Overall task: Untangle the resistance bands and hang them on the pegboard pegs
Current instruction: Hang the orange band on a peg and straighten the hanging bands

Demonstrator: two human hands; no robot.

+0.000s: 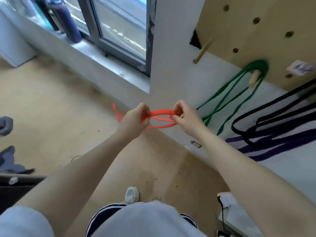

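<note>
The green band point(239, 86) already hung on a peg point(254, 79), while the left hand point(135, 118) and right hand point(184, 115) each pinched the twisted red band point(162, 112), not yet hung.

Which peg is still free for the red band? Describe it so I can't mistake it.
Start at the wooden pegboard on the wall, right of the window. At its lower left edge a bare wooden peg juts out toward the window. The neighbouring peg, lower right, already carries the green band; this one carries nothing.

The bare peg point(202, 50) juts unobstructed from the pegboard point(266, 31); the green band point(227, 93) occupies the neighbouring peg point(254, 79).
</note>
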